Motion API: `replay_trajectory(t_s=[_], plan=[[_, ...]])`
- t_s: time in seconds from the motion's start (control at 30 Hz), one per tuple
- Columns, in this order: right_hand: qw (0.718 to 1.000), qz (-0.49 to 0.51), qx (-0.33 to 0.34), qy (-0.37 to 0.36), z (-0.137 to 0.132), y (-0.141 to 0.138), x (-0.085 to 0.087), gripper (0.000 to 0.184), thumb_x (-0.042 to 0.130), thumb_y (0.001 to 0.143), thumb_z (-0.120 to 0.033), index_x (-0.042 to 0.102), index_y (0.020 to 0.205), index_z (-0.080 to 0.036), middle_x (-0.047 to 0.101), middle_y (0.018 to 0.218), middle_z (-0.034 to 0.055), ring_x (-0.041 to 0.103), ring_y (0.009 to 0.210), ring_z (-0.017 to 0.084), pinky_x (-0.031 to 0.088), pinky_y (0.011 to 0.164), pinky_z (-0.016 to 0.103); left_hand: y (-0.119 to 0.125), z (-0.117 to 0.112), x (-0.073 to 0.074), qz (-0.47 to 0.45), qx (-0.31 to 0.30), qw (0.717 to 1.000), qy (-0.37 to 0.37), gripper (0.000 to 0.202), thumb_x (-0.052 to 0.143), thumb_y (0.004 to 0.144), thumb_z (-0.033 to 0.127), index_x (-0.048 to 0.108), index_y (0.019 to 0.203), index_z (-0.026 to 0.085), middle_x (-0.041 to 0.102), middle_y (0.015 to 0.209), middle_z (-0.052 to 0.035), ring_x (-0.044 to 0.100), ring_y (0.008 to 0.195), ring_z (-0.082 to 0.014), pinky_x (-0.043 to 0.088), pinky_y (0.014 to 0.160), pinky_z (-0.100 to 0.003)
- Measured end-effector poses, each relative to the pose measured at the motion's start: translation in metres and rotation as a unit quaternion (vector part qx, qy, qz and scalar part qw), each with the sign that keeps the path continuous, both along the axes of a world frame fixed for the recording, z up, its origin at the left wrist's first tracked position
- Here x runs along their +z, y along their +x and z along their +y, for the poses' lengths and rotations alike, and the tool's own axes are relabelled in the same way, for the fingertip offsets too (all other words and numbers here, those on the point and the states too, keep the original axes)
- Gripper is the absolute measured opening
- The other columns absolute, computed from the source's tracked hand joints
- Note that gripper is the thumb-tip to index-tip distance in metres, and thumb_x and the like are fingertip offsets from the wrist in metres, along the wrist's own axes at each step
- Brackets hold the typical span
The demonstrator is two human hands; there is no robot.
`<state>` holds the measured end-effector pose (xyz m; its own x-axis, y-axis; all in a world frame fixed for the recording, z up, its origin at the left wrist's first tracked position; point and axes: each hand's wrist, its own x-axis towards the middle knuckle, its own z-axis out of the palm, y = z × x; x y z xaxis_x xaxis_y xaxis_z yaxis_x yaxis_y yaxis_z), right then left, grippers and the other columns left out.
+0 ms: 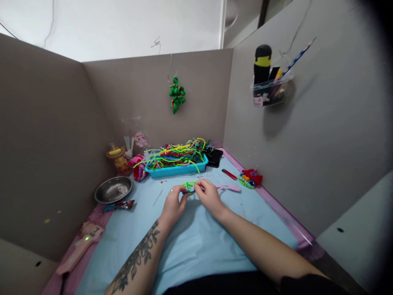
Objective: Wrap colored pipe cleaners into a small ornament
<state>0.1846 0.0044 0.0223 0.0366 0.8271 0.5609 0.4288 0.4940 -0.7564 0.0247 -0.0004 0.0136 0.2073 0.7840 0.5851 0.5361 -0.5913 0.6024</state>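
Above the blue-covered table, my left hand (174, 201) pinches the left side of a small green-and-blue piece (189, 187) that looks made of soft strips or cords. The fingertips of my right hand (210, 197) are closed together at the right side of the same piece. Just what they pinch there is partly hidden behind the fingers. A flat lilac strip (229, 188) sticks out to the right from behind my right hand. Left of my left hand a thin dark stick or needle (157, 197) lies on the cover.
Behind my hands stands a blue tray (176, 171) heaped with colourful strips. A metal bowl (102, 191) with small whitish bits is left, above a pink tool with a green light (81, 248). A red cutter (229, 174) lies right. Grey partitions (196, 119) enclose the table.
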Motion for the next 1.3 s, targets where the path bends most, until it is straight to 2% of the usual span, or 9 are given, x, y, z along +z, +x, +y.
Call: replay_trajectory(t_s=[0.17, 0.33, 0.43, 0.53, 0.67, 0.9, 1.0, 1.1, 1.3], plan=[[0.997, 0.045, 0.055, -0.009, 0.005, 0.010, 0.006, 0.011, 0.052, 0.076, -0.023, 0.057, 0.068, -0.018, 0.057, 0.090, 0.0058, 0.053, 0.085, 0.018, 0.042, 0.070, 0.026, -0.004, 0.002, 0.002, -0.017, -0.044, 0.999, -0.017, 0.023, 0.049, 0.077, 0.015, 0.051, 0.099, 0.020, 0.057, 0.092, -0.0064, 0.054, 0.087, -0.0192, 0.042, 0.081, -0.033], [0.958, 0.060, 0.214, -0.180, 0.012, 0.012, -0.002, 0.012, 0.055, 0.073, -0.027, 0.056, 0.067, -0.016, 0.054, 0.060, -0.0025, 0.051, 0.057, 0.011, 0.039, 0.055, 0.022, -0.009, 0.007, 0.002, -0.031, -0.036, 0.999, -0.010, 0.028, 0.051, 0.076, 0.015, 0.053, 0.103, 0.020, 0.059, 0.095, -0.0071, 0.054, 0.094, -0.0212, 0.039, 0.087, -0.037], [0.936, 0.144, 0.229, -0.223, 0.011, 0.007, -0.005, 0.016, 0.059, 0.072, -0.032, 0.055, 0.068, -0.016, 0.054, 0.054, -0.0035, 0.050, 0.050, 0.010, 0.038, 0.051, 0.021, -0.009, 0.010, 0.002, -0.094, 0.012, 0.995, -0.018, 0.033, 0.056, 0.075, 0.021, 0.052, 0.108, 0.022, 0.053, 0.114, -0.0098, 0.047, 0.111, -0.0239, 0.036, 0.092, -0.040], [0.908, 0.258, 0.225, -0.241, 0.010, 0.002, -0.006, 0.023, 0.063, 0.070, -0.038, 0.055, 0.071, -0.016, 0.060, 0.059, -0.0012, 0.057, 0.055, 0.011, 0.043, 0.055, 0.022, -0.006, 0.013, -0.001, -0.220, -0.011, 0.967, -0.126, 0.044, 0.060, 0.075, 0.029, 0.045, 0.116, 0.023, 0.045, 0.127, -0.0122, 0.049, 0.111, -0.0244, 0.042, 0.087, -0.040], [0.876, 0.328, 0.257, -0.241, 0.008, -0.001, -0.007, 0.026, 0.068, 0.067, -0.039, 0.057, 0.076, -0.017, 0.064, 0.069, 0.0002, 0.063, 0.069, 0.014, 0.046, 0.063, 0.024, -0.003, 0.018, -0.006, -0.351, -0.082, 0.906, -0.222, 0.054, 0.067, 0.070, 0.030, 0.043, 0.118, 0.023, 0.049, 0.123, -0.0120, 0.057, 0.098, -0.0206, 0.045, 0.084, -0.037], [0.902, 0.178, 0.341, -0.196, -0.003, -0.002, -0.002, 0.021, 0.065, 0.072, -0.037, 0.061, 0.071, -0.017, 0.062, 0.074, 0.0016, 0.059, 0.072, 0.014, 0.044, 0.073, 0.029, -0.010, 0.016, 0.002, -0.448, -0.130, 0.864, -0.189, 0.057, 0.071, 0.066, 0.020, 0.045, 0.117, 0.024, 0.053, 0.118, -0.0083, 0.054, 0.104, -0.0196, 0.044, 0.085, -0.032], [0.922, 0.104, 0.325, -0.183, -0.001, 0.001, -0.003, 0.020, 0.066, 0.071, -0.037, 0.065, 0.070, -0.017, 0.060, 0.086, 0.0046, 0.057, 0.083, 0.017, 0.043, 0.068, 0.027, -0.019, 0.017, 0.006, -0.446, -0.148, 0.861, -0.197, 0.055, 0.071, 0.066, 0.020, 0.048, 0.115, 0.024, 0.057, 0.109, -0.0066, 0.056, 0.097, -0.0180, 0.046, 0.078, -0.028], [0.938, 0.129, 0.280, -0.159, 0.007, 0.008, -0.008, 0.018, 0.069, 0.068, -0.035, 0.065, 0.069, -0.018, 0.056, 0.103, 0.0062, 0.052, 0.097, 0.019, 0.041, 0.068, 0.024, -0.025, 0.020, 0.008, -0.416, -0.156, 0.868, -0.223, 0.049, 0.072, 0.065, 0.020, 0.052, 0.110, 0.021, 0.058, 0.107, -0.0074, 0.057, 0.093, -0.0177, 0.047, 0.076, -0.027], [0.872, 0.237, 0.304, -0.301, 0.018, 0.011, -0.019, 0.020, 0.070, 0.067, -0.033, 0.060, 0.069, -0.015, 0.054, 0.054, -0.0032, 0.044, 0.046, 0.007, 0.027, 0.043, 0.019, -0.018, 0.018, 0.007, -0.360, -0.137, 0.889, -0.249, 0.046, 0.071, 0.066, 0.025, 0.054, 0.108, 0.019, 0.055, 0.117, -0.0104, 0.058, 0.092, -0.0192, 0.048, 0.077, -0.032]])
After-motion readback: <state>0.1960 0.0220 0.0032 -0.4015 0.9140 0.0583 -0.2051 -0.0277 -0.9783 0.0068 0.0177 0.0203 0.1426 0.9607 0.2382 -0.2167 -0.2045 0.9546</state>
